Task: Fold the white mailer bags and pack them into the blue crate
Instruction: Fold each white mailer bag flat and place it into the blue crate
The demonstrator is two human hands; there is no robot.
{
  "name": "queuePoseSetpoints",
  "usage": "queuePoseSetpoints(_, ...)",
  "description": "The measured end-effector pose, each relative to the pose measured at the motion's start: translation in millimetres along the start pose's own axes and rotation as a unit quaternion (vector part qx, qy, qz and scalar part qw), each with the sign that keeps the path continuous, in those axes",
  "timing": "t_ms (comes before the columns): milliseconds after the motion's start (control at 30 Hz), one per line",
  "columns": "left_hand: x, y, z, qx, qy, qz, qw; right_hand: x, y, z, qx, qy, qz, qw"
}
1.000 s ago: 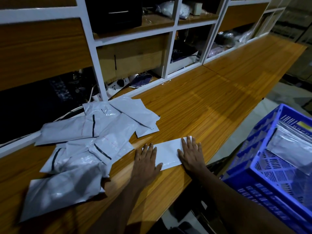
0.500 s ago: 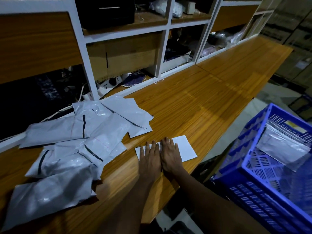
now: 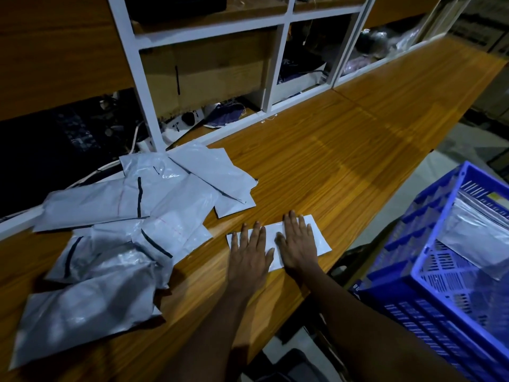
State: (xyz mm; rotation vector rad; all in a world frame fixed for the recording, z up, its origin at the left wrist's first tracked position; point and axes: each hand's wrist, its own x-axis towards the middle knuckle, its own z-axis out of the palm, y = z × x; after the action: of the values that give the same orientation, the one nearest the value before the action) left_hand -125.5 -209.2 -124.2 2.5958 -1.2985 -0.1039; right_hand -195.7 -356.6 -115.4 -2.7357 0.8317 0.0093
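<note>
Both hands lie flat on a folded white mailer bag (image 3: 319, 238) at the table's (image 3: 316, 161) near edge: the left hand (image 3: 249, 255) and right hand (image 3: 298, 244) press it with straight fingers (image 3: 257, 232), gripping nothing. A heap of unfolded mailer bags (image 3: 124, 230) lies at 9 o'clock. The blue crate (image 3: 429, 260), at 3 o'clock off the table, holds one bag (image 3: 479, 238).

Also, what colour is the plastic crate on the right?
The slotted plastic crate is blue; the head view shows it.

Blue crate (image 3: 396, 238) partly beyond right edge
</note>
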Motion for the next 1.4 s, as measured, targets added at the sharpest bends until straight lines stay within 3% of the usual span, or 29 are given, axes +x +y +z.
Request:
queuePoseSetpoints(600,-20,-26,-8,0.006,0.003,-0.006,1.000,32,48,-29,-0.063,-0.081,0.032,0.994)
queuePoseSetpoints(700,-25,-23,-12,0.021,0.009,-0.029,0.999,28,40,-30,-0.035,-0.047,0.048,0.997)
queuePoseSetpoints(767,-26,-18,-16,0.030,0.019,-0.016,0.999,16,26,-26,0.007,0.026,0.022,0.999)
queuePoseSetpoints(833,-21,-10,-20,0.043,0.029,0.014,0.999,2,12,-19,0.044,0.050,-0.042,0.997)
queuePoseSetpoints(1033,3,13,-11,0.043,-0.022,0.012,0.999,-28,-3,-1,-0.009,0.001,-0.126,0.992)
queuePoseSetpoints(1167,-1,7,-1,0.017,-0.007,0.034,0.999,-21,10,-4,-0.028,-0.015,-0.125,0.992)
queuePoseSetpoints(1400,-8,-10,2,0.000,-0.011,0.003,1.000,-7,35,-12,-0.050,-0.040,-0.115,0.991)
